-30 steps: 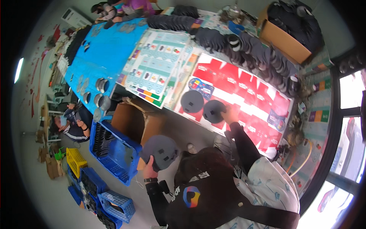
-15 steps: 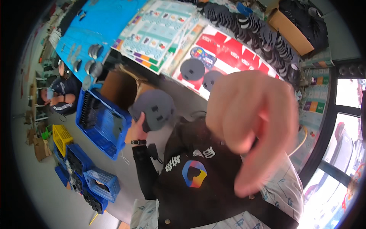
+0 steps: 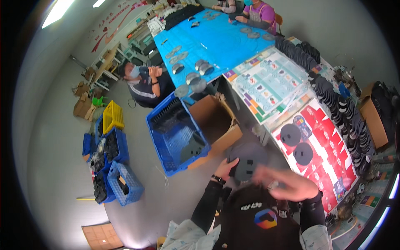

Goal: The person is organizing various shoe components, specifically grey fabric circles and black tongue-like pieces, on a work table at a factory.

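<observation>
The left hand point(image 3: 225, 169) grips a dark round piece point(image 3: 246, 156) by its nine-o'clock edge, a blue crate point(image 3: 177, 135) lies toward ten o'clock, and the right hand point(image 3: 288, 183), at four o'clock, is too blurred to tell open from closed.

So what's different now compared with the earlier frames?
The right hand has let go of the nearer of two dark discs on the red printed sheet and come back toward the body, blurred by the dark round item. The view has swung left. Unchanged: the left hand grips that item; both discs lie there.
</observation>
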